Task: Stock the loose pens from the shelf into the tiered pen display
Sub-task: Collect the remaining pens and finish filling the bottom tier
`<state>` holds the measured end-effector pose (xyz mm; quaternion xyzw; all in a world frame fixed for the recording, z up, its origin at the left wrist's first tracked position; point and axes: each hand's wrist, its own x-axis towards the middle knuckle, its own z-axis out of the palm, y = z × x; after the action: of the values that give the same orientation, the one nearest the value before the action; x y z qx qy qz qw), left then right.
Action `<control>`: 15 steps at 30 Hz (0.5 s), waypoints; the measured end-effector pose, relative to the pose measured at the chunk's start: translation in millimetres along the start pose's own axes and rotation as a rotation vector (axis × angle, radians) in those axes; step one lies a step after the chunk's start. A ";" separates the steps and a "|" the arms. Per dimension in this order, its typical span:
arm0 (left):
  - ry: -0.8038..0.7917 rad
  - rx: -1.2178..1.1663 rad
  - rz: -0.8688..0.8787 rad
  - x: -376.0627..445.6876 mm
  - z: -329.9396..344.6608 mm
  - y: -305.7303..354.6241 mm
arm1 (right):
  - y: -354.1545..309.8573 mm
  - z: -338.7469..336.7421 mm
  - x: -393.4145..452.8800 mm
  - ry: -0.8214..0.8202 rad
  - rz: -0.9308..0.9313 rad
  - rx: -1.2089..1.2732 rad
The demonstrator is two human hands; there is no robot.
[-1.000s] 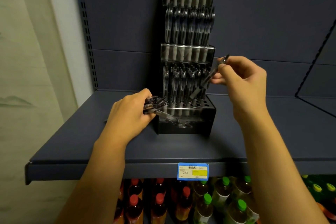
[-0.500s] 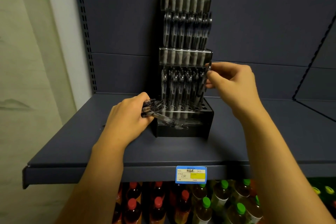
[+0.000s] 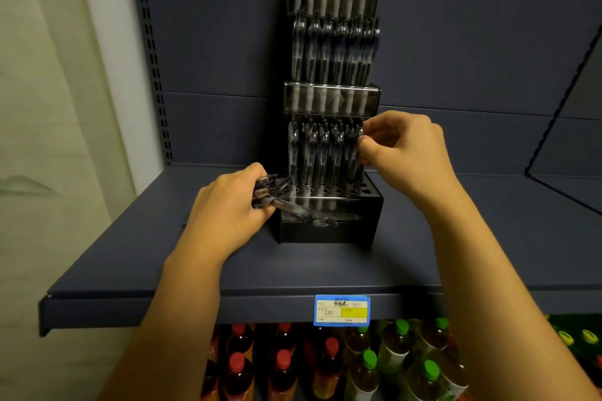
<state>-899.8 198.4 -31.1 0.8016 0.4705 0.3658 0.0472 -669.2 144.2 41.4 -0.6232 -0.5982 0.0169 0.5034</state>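
Note:
A tall black tiered pen display (image 3: 329, 231) stands on the dark blue shelf (image 3: 163, 263) against the back panel. Its upper tiers are full of clear pens, and its lowest tier holds a row of upright pens with open holes in front. My left hand (image 3: 224, 215) grips a bundle of loose clear pens (image 3: 280, 198) at the display's lower left corner; one pen sticks out across the display's front. My right hand (image 3: 404, 153) pinches the top of an upright pen (image 3: 358, 153) at the right end of the lowest row.
A blue and yellow price tag (image 3: 341, 310) hangs on the shelf's front edge. Bottles with red caps (image 3: 283, 361) and green caps (image 3: 400, 364) fill the shelf below. A perforated upright (image 3: 153, 68) and a pale wall are at the left. A wire divider (image 3: 560, 114) is at the right.
My right hand has brought its pen from a slant down to upright in the right end of the lowest row. The left hand has stayed put with its bundle.

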 end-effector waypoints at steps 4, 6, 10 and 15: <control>0.002 0.001 0.006 -0.3 -0.7 0.3 | 0.5 3.5 -2.6 -0.041 0.010 -0.074; -0.002 -0.001 0.007 -0.5 -0.8 0.4 | 0.8 4.3 -5.3 -0.026 0.026 -0.069; 0.001 -0.008 0.011 -0.6 -0.5 0.1 | 2.2 2.4 -10.0 0.006 0.025 -0.148; 0.013 -0.006 0.009 -1.0 -0.5 0.1 | 1.8 3.6 -35.2 -0.014 -0.076 -0.224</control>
<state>-900.3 197.4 -31.2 0.8012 0.4660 0.3727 0.0450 -680.1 119.9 18.0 -0.6524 -0.6230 -0.0646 0.4266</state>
